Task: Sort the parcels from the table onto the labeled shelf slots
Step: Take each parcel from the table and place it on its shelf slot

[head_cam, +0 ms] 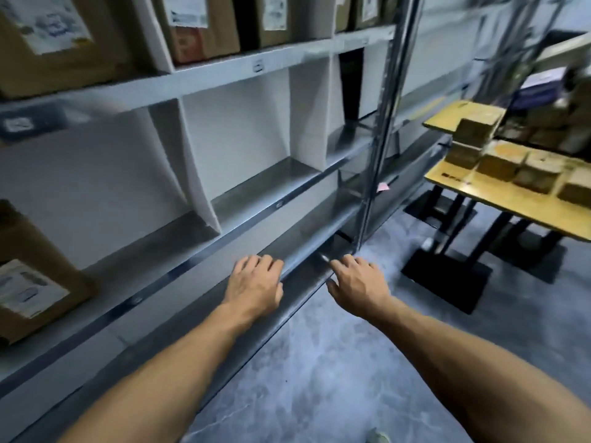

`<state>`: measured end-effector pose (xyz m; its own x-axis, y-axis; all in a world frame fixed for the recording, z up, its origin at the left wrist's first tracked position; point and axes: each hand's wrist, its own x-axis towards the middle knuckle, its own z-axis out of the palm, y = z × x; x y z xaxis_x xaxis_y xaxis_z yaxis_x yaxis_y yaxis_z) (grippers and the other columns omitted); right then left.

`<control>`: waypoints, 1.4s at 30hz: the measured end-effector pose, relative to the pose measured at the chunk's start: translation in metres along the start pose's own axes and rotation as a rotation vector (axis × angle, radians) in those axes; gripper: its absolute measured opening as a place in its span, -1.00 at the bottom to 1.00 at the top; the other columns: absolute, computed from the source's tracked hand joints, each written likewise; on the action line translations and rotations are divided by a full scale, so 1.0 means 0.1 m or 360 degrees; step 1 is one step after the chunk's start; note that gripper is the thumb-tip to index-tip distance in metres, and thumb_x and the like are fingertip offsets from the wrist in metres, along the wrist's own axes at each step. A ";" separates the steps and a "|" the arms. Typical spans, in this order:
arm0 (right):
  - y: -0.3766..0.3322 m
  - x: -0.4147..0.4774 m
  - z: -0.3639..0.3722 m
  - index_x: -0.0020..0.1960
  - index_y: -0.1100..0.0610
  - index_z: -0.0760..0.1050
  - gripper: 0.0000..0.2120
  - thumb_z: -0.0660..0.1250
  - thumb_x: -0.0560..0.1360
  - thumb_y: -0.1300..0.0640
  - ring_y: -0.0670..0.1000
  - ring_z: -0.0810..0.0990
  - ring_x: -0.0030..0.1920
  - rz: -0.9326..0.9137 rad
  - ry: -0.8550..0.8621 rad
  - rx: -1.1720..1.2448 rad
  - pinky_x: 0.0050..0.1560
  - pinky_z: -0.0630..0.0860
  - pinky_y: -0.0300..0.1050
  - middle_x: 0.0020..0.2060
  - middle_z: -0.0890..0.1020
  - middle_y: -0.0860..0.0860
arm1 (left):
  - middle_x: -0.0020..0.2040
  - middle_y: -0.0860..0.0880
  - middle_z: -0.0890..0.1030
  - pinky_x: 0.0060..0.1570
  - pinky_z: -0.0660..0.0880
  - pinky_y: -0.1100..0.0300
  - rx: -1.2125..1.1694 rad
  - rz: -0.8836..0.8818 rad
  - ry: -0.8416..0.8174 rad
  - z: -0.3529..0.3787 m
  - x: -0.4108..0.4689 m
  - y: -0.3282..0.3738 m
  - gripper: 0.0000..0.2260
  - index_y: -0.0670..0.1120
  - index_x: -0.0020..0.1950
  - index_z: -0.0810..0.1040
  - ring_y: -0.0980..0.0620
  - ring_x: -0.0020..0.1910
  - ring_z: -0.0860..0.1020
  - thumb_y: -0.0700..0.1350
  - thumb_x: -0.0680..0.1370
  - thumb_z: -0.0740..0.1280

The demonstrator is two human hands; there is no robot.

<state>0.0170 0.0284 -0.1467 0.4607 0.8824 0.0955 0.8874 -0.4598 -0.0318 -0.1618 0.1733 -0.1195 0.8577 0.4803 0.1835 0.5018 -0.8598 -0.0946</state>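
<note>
A grey metal shelf unit (243,70) with white dividers fills the left side. Brown labelled parcels (198,24) stand in its top row, and one more parcel (35,282) sits in a lower slot at far left. Several small brown parcels (499,167) lie on the yellow table (463,187) at right. My left hand (256,282) and my right hand (358,282) reach forward side by side in front of the low shelf edge, fingers relaxed and holding nothing. The view is blurred.
Black table bases (447,279) stand on the grey floor (335,362) to the right. A second yellow table (457,113) with more boxes lies behind. A metal upright (383,123) ends the shelf unit. Small labels (258,65) mark the slot edges.
</note>
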 end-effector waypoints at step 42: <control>5.97 2.19 -0.52 0.41 -0.01 0.35 -0.57 0.12 0.62 -0.19 0.14 0.49 0.27 0.1101 -0.0024 -0.0065 0.15 0.49 0.07 0.28 0.49 0.06 | 0.24 0.02 0.50 0.19 0.38 0.04 -0.0389 0.0850 0.0072 0.67 6.58 3.93 -0.61 0.02 0.35 0.42 -0.05 0.20 0.46 0.12 0.56 0.19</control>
<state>0.6470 -0.0587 -0.0926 0.9209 0.3861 0.0532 0.3884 -0.9205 -0.0430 0.6075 0.1627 -0.1013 0.9761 -0.0338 0.2146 -0.0438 -0.9982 0.0418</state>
